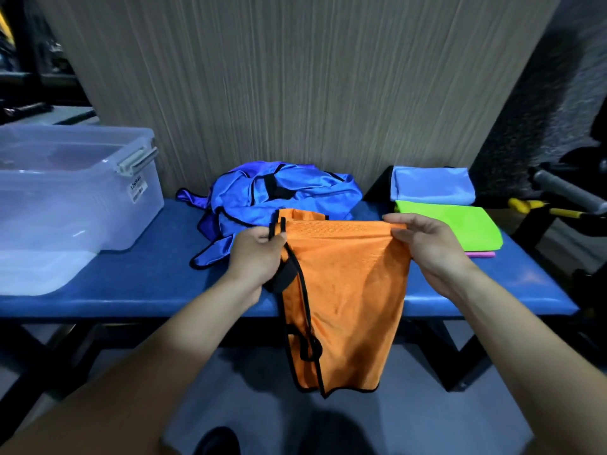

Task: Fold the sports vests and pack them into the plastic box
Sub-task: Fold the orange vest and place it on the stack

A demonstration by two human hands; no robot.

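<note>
An orange sports vest [345,290] with black trim hangs doubled over in front of the blue bench [147,277], its lower edge past the bench front. My left hand [259,254] pinches its top left corner by the black straps. My right hand [430,247] grips its top right corner. Behind it lies a crumpled heap of blue vests [279,195]. A folded light-blue vest [433,185] and a folded green vest [450,226] lie at the right end of the bench. The clear plastic box [65,198] stands open at the left end.
The box's lid [36,270] lies flat in front of the box. A pink edge [481,254] shows under the green vest. A wood-grain wall panel [295,77] rises behind the bench. Gym equipment with a grey handle [568,192] stands at the right.
</note>
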